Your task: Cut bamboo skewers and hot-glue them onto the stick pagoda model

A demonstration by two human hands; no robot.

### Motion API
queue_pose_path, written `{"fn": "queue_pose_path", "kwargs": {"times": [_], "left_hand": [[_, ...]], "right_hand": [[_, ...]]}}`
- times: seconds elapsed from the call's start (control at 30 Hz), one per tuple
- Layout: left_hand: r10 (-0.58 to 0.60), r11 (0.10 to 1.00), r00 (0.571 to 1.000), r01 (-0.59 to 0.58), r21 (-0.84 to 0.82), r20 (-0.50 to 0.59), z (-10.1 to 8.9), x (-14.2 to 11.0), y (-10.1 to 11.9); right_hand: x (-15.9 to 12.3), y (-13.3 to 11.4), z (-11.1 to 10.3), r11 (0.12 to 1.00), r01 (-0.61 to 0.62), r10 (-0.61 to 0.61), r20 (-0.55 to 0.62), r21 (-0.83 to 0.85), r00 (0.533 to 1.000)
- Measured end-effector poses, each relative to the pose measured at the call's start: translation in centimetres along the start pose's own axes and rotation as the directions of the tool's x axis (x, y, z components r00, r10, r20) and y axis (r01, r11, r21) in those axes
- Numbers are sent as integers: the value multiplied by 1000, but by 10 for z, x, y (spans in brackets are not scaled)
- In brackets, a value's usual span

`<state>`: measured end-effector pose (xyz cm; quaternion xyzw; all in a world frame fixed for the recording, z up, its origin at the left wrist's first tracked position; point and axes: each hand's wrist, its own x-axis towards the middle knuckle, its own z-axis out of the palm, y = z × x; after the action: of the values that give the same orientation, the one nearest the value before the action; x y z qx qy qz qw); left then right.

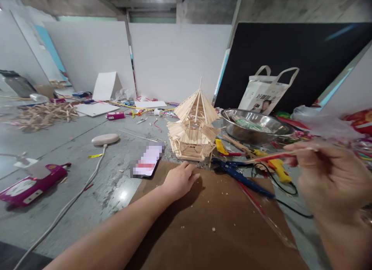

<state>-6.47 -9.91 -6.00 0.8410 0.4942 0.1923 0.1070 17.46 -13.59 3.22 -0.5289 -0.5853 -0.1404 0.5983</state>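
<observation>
Standing at 2 o'clock from the left hand (180, 180), a steel bowl (258, 137) holds a shallow heap of green-and-white bits (251, 124), too small to identify. Just behind it, between 1 and 2 o'clock, a white tote bag (261, 94) stands upright with its handles raised; its inside is hidden.

Left fingers lie together, slightly curled, on the brown sheet (215, 208); whether they close on anything I cannot tell. Right-hand (331, 177) fingers, at 3 o'clock and blurred, are clamped on a slim reddish stick (281, 155) whose tip points toward 9 o'clock.

Directly at 12 o'clock, just beyond the left fingers, the tiered stick pagoda (193, 132) stands upright. Blue-handled pliers (247, 180) lie at 3 o'clock, between the hands; a phone (147, 161) lies at 10 o'clock.
</observation>
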Motion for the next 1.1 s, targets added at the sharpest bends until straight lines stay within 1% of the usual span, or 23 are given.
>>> {"fn": "queue_pose_path", "kwargs": {"times": [0.03, 0.07, 0.1, 0.13, 0.17, 0.2, 0.27, 0.3, 0.33, 0.4, 0.5, 0.6, 0.63, 0.67, 0.73, 0.8, 0.93, 1.03, 1.1], "left_hand": [[37, 999, 997, -39, -37, -70, -2, -2, 2], [91, 992, 987, -101, -72, -134, -3, -5, 4], [145, 981, 973, -166, -102, -182, -4, -7, 7], [191, 967, 960, -220, -128, -205, -4, -9, 9], [220, 956, 956, -251, -153, -196, -4, -11, 11], [226, 952, 961, -253, -174, -157, -3, -12, 13], [179, 968, 984, -180, -175, -22, 0, -13, 15], [136, 981, 990, -128, -148, 44, 2, -12, 15], [91, 991, 992, -81, -111, 88, 3, -10, 15], [21, 999, 995, -17, -44, 101, 4, -7, 12], [-3, 1000, 997, 5, -29, 81, 4, -2, 7], [-13, 999, 997, 16, -33, 73, 4, -1, 4], [-15, 999, 998, 18, -34, 66, 5, -1, 4], [-17, 999, 998, 19, -36, 60, 5, -1, 5], [-13, 999, 999, 15, -45, 51, 7, -2, 6], [-11, 999, 999, 14, -50, 46, 9, -3, 8], [-24, 997, 999, 26, -68, 35, 13, -7, 11], [-12, 995, 1000, 15, -95, 23, 14, -10, 14], [9, 994, 1000, -8, -112, 12, 15, -12, 17]], "right_hand": [[-5, -12, 6, 970, -88, 82, 36, 228, 996], [-12, -22, 14, 890, -189, 146, 135, 416, 980], [-19, -28, 22, 793, -279, 186, 220, 542, 957], [-26, -30, 32, 705, -396, 244, 323, 589, 915], [-34, -29, 41, 622, -486, 273, 411, 614, 870], [-41, -26, 50, 548, -557, 298, 476, 624, 827], [-54, -14, 63, 426, -672, 368, 563, 605, 740], [-59, -7, 68, 374, -719, 388, 605, 586, 695], [-62, 0, 71, 327, -757, 406, 640, 565, 653], [-66, 10, 74, 258, -803, 430, 680, 537, 593], [-67, 18, 75, 194, -840, 479, 699, 507, 532], [-69, 18, 76, 125, -873, 524, 716, 471, 461], [-70, 17, 76, 112, -875, 532, 716, 470, 452], [-72, 15, 77, 110, -874, 535, 713, 474, 453], [-76, 12, 77, 132, -870, 531, 707, 476, 467], [-81, 8, 77, 154, -875, 521, 714, 459, 467], [-90, 1, 78, 164, -890, 498, 743, 426, 447], [-97, -4, 78, 170, -909, 440, 796, 381, 416], [-102, -6, 78, 194, -917, 393, 829, 348, 397]]}}
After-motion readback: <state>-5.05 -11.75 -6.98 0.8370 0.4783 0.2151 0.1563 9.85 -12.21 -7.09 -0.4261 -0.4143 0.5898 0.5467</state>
